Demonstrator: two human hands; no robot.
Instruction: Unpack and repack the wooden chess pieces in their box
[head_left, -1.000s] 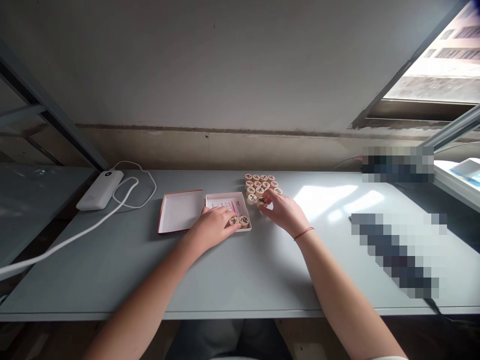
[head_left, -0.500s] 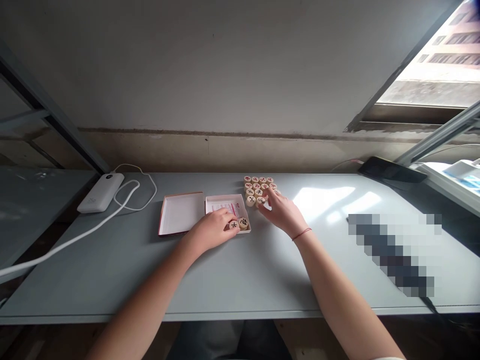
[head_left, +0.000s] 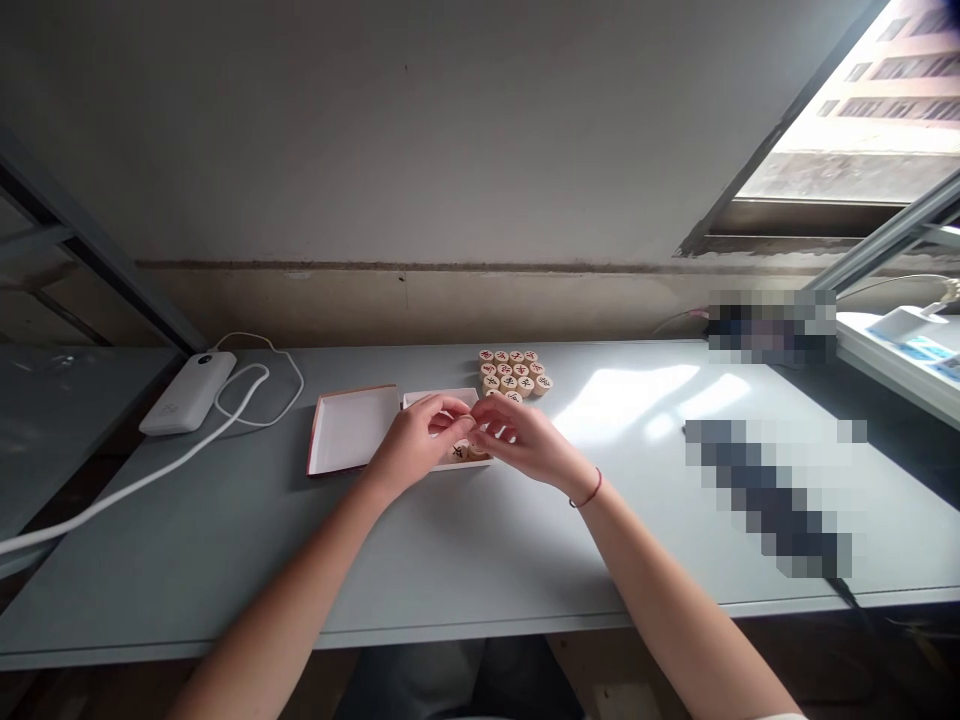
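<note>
Both hands meet above an open white box that holds round wooden pieces with characters. My left hand and my right hand pinch one round piece between their fingertips, largely covered by the fingers. Behind my right hand, several more round pieces stand in close rows, some marked red and some black. Left of the box lies its lid, inner side up. My forearms and fingers cover part of the box.
A white power bank with a white cable lies at the left of the grey table. Blurred dark objects are at the right. A wall runs along the back, and metal frames stand on both sides.
My right hand has moved left from the rows to meet my left hand over the box. My left hand has lifted slightly, and a piece is now between them. The view has shifted slightly.
</note>
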